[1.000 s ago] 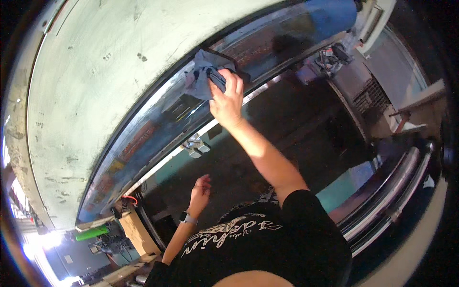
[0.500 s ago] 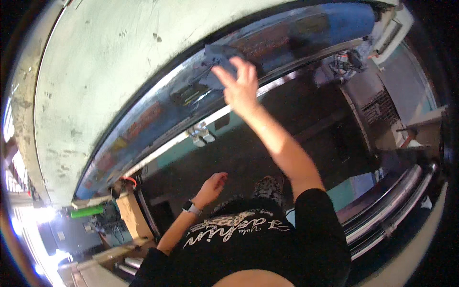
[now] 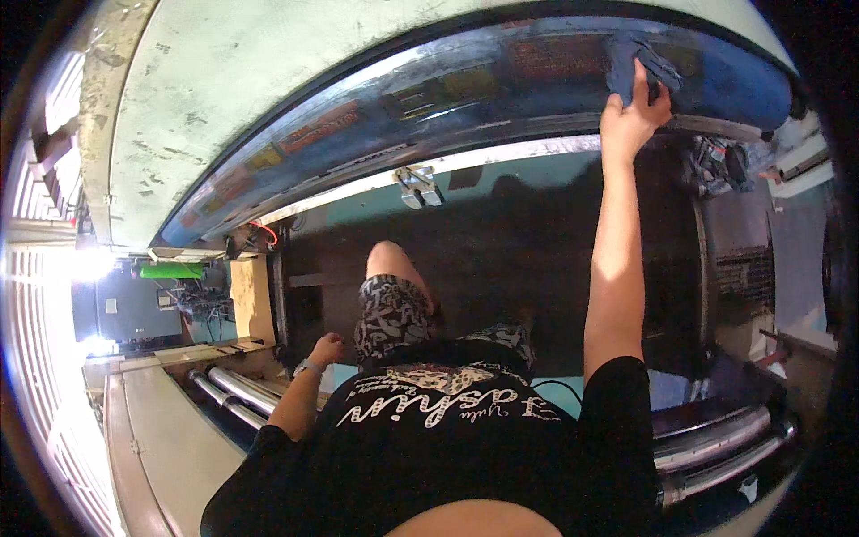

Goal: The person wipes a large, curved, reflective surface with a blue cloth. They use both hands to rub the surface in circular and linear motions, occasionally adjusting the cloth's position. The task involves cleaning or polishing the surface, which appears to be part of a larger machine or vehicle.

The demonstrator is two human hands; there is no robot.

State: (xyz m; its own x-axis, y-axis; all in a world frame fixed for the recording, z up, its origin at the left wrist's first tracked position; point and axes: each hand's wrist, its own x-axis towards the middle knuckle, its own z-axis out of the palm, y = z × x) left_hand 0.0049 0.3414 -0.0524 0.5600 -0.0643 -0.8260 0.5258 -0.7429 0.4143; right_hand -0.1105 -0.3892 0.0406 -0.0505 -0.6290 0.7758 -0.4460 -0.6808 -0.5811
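Note:
My right hand [image 3: 635, 125] reaches far forward and is closed over a crumpled blue-grey cloth [image 3: 624, 64]. Its fingers press the cloth against a long blue cylinder [image 3: 738, 85], near the right end. Patches of red, yellow and dark colour run along the cylinder, which looks like a machine's printing roller with a glossy surface. Low on the left, my left hand [image 3: 329, 345] hangs beside my leg, empty, its fingers loosely bent and not touching the machine.
A pale, stained machine cover [image 3: 233, 98] arches above the cylinder. Below it runs a light metal rail [image 3: 528, 154] with a metal clamp-like fitting [image 3: 417, 188]. Shiny rollers [image 3: 716, 447] lie low on the right, others [image 3: 234, 392] on the left. Wiring [image 3: 720, 166] bunches near the right frame.
My right hand has slid the cloth rightward along the cylinder, from near its middle toward the right end. My left hand is now farther left and lower. The view has turned.

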